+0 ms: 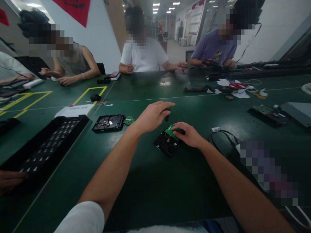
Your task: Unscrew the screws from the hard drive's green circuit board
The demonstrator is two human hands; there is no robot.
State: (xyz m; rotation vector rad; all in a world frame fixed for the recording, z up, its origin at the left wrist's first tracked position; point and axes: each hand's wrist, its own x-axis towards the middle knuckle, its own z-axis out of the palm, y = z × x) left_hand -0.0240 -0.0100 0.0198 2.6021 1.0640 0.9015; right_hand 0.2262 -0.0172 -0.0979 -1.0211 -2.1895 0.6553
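Note:
A black hard drive point(167, 144) lies at a slant on the green table, with a green circuit board point(172, 132) at its far side. My right hand point(190, 134) is closed at the drive's right edge, its fingertips at the board. A dark piece shows beneath those fingers, too covered to name. Just above and left of the drive, my left hand point(154, 116) is closed around a small dark tool with a yellowish part point(167, 115). Its upright shape looks like a short handle, and its lower end is above the board.
Another opened hard drive point(108, 123) and a loose green board point(129, 120) lie to the left. Beside them is a long black tray point(46, 142), held by another person's hand point(11, 178). Cables point(224, 132) and a drive point(268, 115) are at right. Several people sit opposite.

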